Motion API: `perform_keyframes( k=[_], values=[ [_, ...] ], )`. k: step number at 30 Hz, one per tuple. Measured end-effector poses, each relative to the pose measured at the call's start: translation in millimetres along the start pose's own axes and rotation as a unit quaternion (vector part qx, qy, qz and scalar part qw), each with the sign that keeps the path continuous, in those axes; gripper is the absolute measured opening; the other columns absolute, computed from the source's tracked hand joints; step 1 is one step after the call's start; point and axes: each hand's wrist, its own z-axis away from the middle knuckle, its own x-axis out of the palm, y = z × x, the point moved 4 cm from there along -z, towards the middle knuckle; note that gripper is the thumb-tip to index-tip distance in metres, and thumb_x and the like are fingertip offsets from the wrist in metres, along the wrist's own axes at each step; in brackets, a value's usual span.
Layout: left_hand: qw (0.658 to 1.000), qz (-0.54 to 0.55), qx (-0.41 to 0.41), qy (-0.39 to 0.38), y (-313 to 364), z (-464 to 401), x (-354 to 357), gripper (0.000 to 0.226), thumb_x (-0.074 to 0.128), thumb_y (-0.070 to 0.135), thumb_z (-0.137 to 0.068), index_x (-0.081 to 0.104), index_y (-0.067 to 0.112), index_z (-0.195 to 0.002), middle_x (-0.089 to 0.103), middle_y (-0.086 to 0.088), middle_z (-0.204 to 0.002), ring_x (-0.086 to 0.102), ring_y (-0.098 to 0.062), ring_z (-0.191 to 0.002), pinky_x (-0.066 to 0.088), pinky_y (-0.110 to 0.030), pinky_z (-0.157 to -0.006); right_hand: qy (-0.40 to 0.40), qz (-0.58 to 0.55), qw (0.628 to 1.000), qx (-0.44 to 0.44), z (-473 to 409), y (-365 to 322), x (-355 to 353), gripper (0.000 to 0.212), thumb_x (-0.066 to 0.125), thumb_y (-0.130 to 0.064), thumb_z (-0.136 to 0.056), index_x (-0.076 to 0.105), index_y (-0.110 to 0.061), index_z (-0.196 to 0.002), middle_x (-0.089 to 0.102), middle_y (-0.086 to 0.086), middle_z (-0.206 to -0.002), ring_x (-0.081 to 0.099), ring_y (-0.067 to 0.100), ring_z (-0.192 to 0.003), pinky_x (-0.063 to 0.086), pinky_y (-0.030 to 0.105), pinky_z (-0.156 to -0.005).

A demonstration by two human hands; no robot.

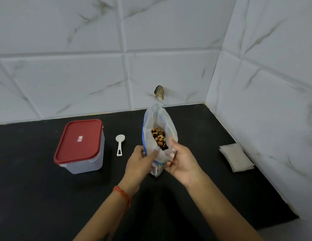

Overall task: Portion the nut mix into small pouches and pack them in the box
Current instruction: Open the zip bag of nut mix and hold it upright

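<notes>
Nearest the lens, 2 bare forearms reach in, the left one wearing a red thread band (122, 194); the left hand (141, 161) pinches the near-left lip of the clear plastic zip bag with a blue seal strip (158, 122), thumb laid over the film; the right hand (180, 158) curls its fingers round the near-right lip, so both hands are grasping the bag and spreading its mouth; inside, beyond the fingertips, sits the brown and orange nut mix (158, 137); the bag stands upright on the black countertop (38, 188), its long axis running away from the fingers toward the wall. The white plastic scoop (120, 144) lies just left of the left hand, handle pointing back toward the person, clearly nearer that hand; further left stands the translucent box with a red lid (80, 145), lid on. Well to the right of the right hand lies the flat stack of white pouches (236, 157); my guess is a pouch is wanted next, and the right hand is the closer one.
</notes>
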Motion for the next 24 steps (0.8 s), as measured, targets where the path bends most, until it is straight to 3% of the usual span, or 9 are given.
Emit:
perform_keyframes(
  k=[2,4,10,14,17,19,21,24],
  values=[
    [0.999,-0.038,-0.017,-0.026,-1,0,1,0.028,0.063,0.029,-0.089,0.050,0.015,-0.110,0.063,-0.009,-0.102,0.066,-0.018,-0.082,0.057,-0.029,-0.065,0.016,0.056,0.998,-0.028,0,2,0,0.016,0.061,-0.014,-0.088,0.064,-0.011,-0.104,0.070,0.005,-0.082,0.065,0.013,-0.069,0.045,0.021,-0.054],
    [0.995,0.072,-0.045,-0.055,-3,1,2,0.025,0.063,0.012,-0.090,0.051,0.008,-0.111,0.066,-0.014,-0.101,0.069,-0.019,-0.074,0.057,-0.025,-0.059,0.030,0.099,0.993,-0.059,-1,4,-2,0.018,0.058,-0.002,-0.087,0.065,-0.012,-0.100,0.069,0.008,-0.091,0.064,0.016,-0.075,0.049,0.024,-0.060],
    [0.970,0.227,0.017,0.082,-12,-2,3,0.022,0.055,-0.003,-0.091,0.058,0.004,-0.111,0.067,-0.014,-0.102,0.068,-0.024,-0.091,0.056,-0.030,-0.071,0.138,0.178,0.967,-0.121,-3,8,-16,0.032,0.068,-0.002,-0.080,0.057,-0.013,-0.107,0.065,0.012,-0.106,0.068,0.023,-0.092,0.058,0.038,-0.080],
    [0.915,0.391,-0.059,0.083,-16,-3,9,0.024,0.050,-0.004,-0.093,0.055,0.005,-0.115,0.065,-0.014,-0.100,0.068,-0.022,-0.083,0.058,-0.029,-0.068,0.149,0.033,0.981,-0.117,-6,12,-23,0.034,0.067,0.003,-0.082,0.055,-0.004,-0.113,0.067,0.016,-0.104,0.069,0.024,-0.087,0.059,0.031,-0.072],
    [0.871,0.479,-0.107,0.028,-16,-7,14,0.016,0.048,0.003,-0.096,0.059,-0.002,-0.107,0.070,-0.014,-0.084,0.071,-0.015,-0.063,0.057,-0.023,-0.052,0.100,-0.036,0.992,-0.066,-9,10,-21,0.015,0.058,-0.003,-0.090,0.062,-0.002,-0.105,0.070,0.012,-0.090,0.068,0.018,-0.082,0.058,0.027,-0.068],
    [0.857,0.499,-0.129,0.000,-16,-12,17,0.017,0.047,0.010,-0.098,0.061,0.000,-0.099,0.071,-0.012,-0.073,0.070,-0.015,-0.060,0.055,-0.022,-0.048,0.076,-0.117,0.990,-0.006,-14,11,-20,0.013,0.052,-0.004,-0.094,0.063,-0.003,-0.099,0.067,0.011,-0.083,0.063,0.016,-0.079,0.058,0.025,-0.058],
    [0.868,0.471,-0.151,-0.045,-17,-14,21,0.024,0.045,0.020,-0.099,0.061,0.002,-0.101,0.072,-0.012,-0.076,0.068,-0.018,-0.068,0.056,-0.026,-0.051,0.075,-0.155,0.984,0.042,-16,13,-20,0.017,0.047,-0.005,-0.096,0.062,-0.002,-0.103,0.066,0.013,-0.086,0.061,0.018,-0.077,0.054,0.022,-0.051],
    [0.892,0.403,-0.184,-0.087,-24,-18,24,0.028,0.042,0.026,-0.099,0.061,0.005,-0.105,0.070,-0.011,-0.081,0.062,-0.018,-0.070,0.054,-0.027,-0.059,0.082,-0.060,0.990,0.094,-17,13,-20,0.025,0.041,-0.005,-0.094,0.062,-0.001,-0.107,0.066,0.014,-0.085,0.059,0.020,-0.070,0.047,0.022,-0.053]
  ],
)
